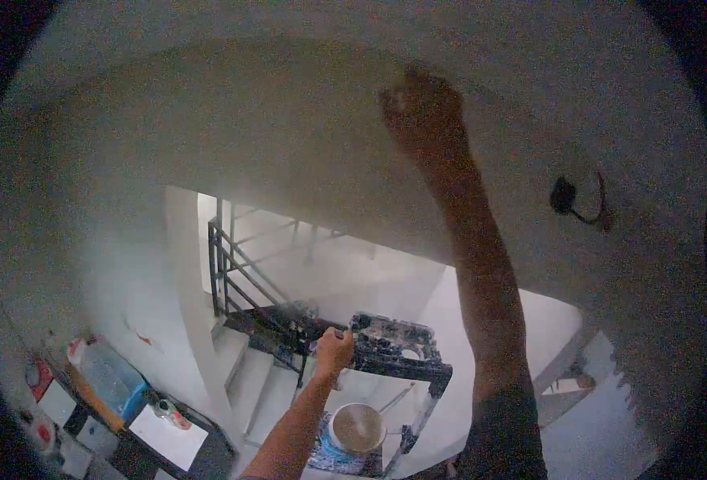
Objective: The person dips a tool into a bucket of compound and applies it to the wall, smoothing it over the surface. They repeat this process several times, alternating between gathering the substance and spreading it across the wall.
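Observation:
High up, my right hand (423, 104) is raised against the dim wall surface (289, 120), its fingers curled; whatever it may hold is too dark and blurred to make out. Lower down, my left hand (335, 350) is closed at the left edge of a dark, paint-spattered platform top (393, 340), and its fingers seem wrapped round that edge. Below the platform top, a bucket (357, 428) of greyish-beige material stands on a lower step, with a thin stick or handle near its rim.
A metal stair railing (249, 280) and white steps (249, 388) lie beyond the left hand. At lower left are a clear plastic container (109, 376), a white sheet (168, 436) and a bottle (164, 410). A black fixture with a cable (563, 195) hangs at right.

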